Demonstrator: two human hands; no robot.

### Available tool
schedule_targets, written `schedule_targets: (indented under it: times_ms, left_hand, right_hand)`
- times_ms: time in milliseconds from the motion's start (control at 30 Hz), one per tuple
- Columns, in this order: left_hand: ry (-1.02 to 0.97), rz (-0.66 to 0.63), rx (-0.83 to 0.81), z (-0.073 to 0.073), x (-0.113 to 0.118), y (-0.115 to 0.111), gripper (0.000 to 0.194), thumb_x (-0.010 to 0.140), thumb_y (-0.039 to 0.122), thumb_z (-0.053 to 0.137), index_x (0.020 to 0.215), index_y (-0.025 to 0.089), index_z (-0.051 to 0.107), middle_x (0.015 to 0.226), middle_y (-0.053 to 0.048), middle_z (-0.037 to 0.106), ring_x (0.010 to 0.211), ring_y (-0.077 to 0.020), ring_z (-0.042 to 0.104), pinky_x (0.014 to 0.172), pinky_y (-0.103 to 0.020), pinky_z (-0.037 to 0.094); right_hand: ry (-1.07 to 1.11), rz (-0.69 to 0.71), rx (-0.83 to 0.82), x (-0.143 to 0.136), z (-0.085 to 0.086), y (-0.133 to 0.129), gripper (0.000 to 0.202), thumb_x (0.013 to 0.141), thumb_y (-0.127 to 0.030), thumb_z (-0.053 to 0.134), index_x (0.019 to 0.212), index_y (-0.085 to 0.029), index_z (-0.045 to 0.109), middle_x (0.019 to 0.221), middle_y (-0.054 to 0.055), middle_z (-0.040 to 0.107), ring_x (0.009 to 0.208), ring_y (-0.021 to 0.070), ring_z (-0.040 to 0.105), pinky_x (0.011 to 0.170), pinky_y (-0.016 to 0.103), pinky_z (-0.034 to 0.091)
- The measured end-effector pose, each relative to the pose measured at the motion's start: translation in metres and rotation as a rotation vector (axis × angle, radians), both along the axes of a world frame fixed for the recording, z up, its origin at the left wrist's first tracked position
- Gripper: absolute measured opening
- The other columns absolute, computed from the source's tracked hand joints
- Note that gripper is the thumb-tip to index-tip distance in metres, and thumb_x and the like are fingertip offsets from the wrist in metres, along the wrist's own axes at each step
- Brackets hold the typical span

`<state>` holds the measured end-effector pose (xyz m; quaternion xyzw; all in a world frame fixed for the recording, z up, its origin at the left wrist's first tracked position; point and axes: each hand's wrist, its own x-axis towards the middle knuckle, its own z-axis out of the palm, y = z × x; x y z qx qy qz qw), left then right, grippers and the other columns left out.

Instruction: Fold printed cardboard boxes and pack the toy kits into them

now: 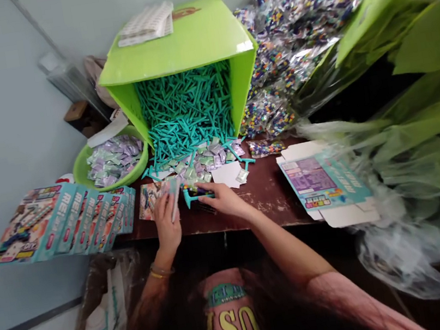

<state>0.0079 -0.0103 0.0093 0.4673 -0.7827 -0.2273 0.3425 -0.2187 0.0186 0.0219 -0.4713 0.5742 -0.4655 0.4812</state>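
Observation:
My left hand (166, 217) holds a printed box (150, 198) with its open end towards the right, fingers pressed on its side. To its right, my right hand (222, 197) is closed around a teal T-shaped tool (187, 198) and a small bag of coloured beads (196, 189), at the opening of the box. Just behind lie small silver, green and purple packets (207, 158) and a white card (227, 175). Another teal tool (248, 161) rests near the card.
A green bin (246, 92) on its side spills teal tools. A green basket (138, 170) of packets and a row of boxes (66, 218) stand left. Bead bags (271, 63), a flattened box (325, 179) and clear plastic (404, 236) lie right.

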Motion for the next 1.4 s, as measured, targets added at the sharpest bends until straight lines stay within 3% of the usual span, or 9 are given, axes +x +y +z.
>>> schedule_targets:
  times_ms: [200, 333, 500, 633, 900, 1033, 1167, 1300, 1400]
  left_hand:
    - [0.053, -0.078, 0.017, -0.008, -0.017, 0.008, 0.046, 0.105, 0.038, 0.040, 0.143, 0.022, 0.060, 0.146, -0.013, 0.060, 0.140, -0.0272, 0.051, 0.121, -0.050, 0.033]
    - [0.049, -0.108, 0.049, -0.001, -0.026, 0.016, 0.042, 0.104, 0.037, 0.043, 0.136, 0.024, 0.067, 0.137, -0.011, 0.067, 0.132, -0.0269, 0.058, 0.117, -0.048, 0.037]
    - [0.147, -0.007, 0.003, 0.015, -0.030, 0.012, 0.041, 0.103, 0.038, 0.045, 0.132, 0.021, 0.069, 0.135, -0.012, 0.068, 0.131, -0.0262, 0.058, 0.116, -0.045, 0.039]
    - [0.335, 0.031, 0.072, 0.036, -0.027, 0.005, 0.039, 0.104, 0.041, 0.045, 0.120, 0.020, 0.074, 0.122, -0.010, 0.074, 0.115, -0.0244, 0.067, 0.104, -0.040, 0.049]
    - [0.624, 0.229, 0.308, 0.054, -0.020, -0.007, 0.047, 0.093, 0.058, 0.060, 0.096, 0.014, 0.077, 0.082, -0.005, 0.074, 0.074, -0.0194, 0.067, 0.069, -0.027, 0.052]
    - [0.704, 0.123, 0.300, 0.046, -0.028, -0.006, 0.054, 0.093, 0.061, 0.056, 0.110, 0.014, 0.075, 0.097, -0.010, 0.076, 0.086, -0.0232, 0.071, 0.077, -0.031, 0.055]
    - [0.812, 0.153, 0.313, 0.024, -0.027, 0.016, 0.068, 0.095, 0.065, 0.050, 0.144, 0.018, 0.055, 0.126, -0.013, 0.070, 0.111, -0.0259, 0.068, 0.095, -0.036, 0.054]
    - [0.821, 0.277, 0.516, 0.007, -0.013, 0.031, 0.051, 0.093, 0.054, 0.060, 0.128, 0.019, 0.067, 0.122, -0.010, 0.072, 0.115, -0.0247, 0.067, 0.102, -0.036, 0.051]
    - [0.721, 0.355, 0.602, 0.009, -0.002, 0.017, 0.039, 0.077, 0.046, 0.077, 0.103, 0.017, 0.076, 0.100, -0.007, 0.077, 0.103, -0.0271, 0.070, 0.094, -0.037, 0.054]
  right_hand:
    - [-0.005, 0.203, 0.119, -0.013, -0.004, -0.026, 0.032, 0.079, -0.027, 0.072, 0.110, -0.023, 0.079, 0.106, 0.002, 0.079, 0.099, 0.0270, 0.073, 0.101, 0.047, 0.055]
    - [0.227, 0.020, 0.112, 0.006, -0.013, -0.035, 0.024, 0.080, -0.019, 0.068, 0.103, -0.017, 0.073, 0.111, 0.010, 0.073, 0.109, 0.0267, 0.066, 0.105, 0.046, 0.050]
    - [0.283, -0.154, -0.157, 0.044, 0.010, -0.016, 0.037, 0.094, -0.026, 0.055, 0.130, -0.019, 0.057, 0.130, 0.015, 0.060, 0.128, 0.0266, 0.054, 0.112, 0.046, 0.044]
    - [0.389, -0.328, -0.276, 0.054, 0.016, -0.014, 0.058, 0.095, -0.032, 0.057, 0.150, -0.022, 0.041, 0.161, 0.016, 0.035, 0.154, 0.0310, 0.027, 0.125, 0.056, 0.025]
    - [-0.198, -0.120, -0.234, 0.031, 0.011, -0.021, 0.065, 0.096, -0.048, 0.056, 0.156, -0.030, 0.040, 0.154, 0.008, 0.052, 0.140, 0.0258, 0.051, 0.118, 0.046, 0.040]
    - [-0.204, -0.268, -0.183, 0.034, 0.018, -0.010, 0.062, 0.086, -0.055, 0.070, 0.138, -0.023, 0.062, 0.140, 0.008, 0.065, 0.130, 0.0278, 0.058, 0.116, 0.043, 0.042]
    - [-0.319, -0.251, -0.133, 0.034, 0.013, -0.003, 0.058, 0.093, -0.063, 0.055, 0.134, -0.024, 0.066, 0.142, 0.007, 0.064, 0.136, 0.0259, 0.055, 0.119, 0.043, 0.040]
    - [-0.493, -0.110, -0.033, 0.022, 0.009, -0.003, 0.055, 0.091, -0.059, 0.055, 0.129, -0.022, 0.070, 0.135, 0.008, 0.070, 0.130, 0.0279, 0.062, 0.114, 0.046, 0.046]
    - [-0.324, 0.037, -0.026, 0.009, 0.016, -0.015, 0.047, 0.082, -0.042, 0.069, 0.125, -0.022, 0.072, 0.120, 0.008, 0.076, 0.112, 0.0270, 0.070, 0.100, 0.044, 0.055]
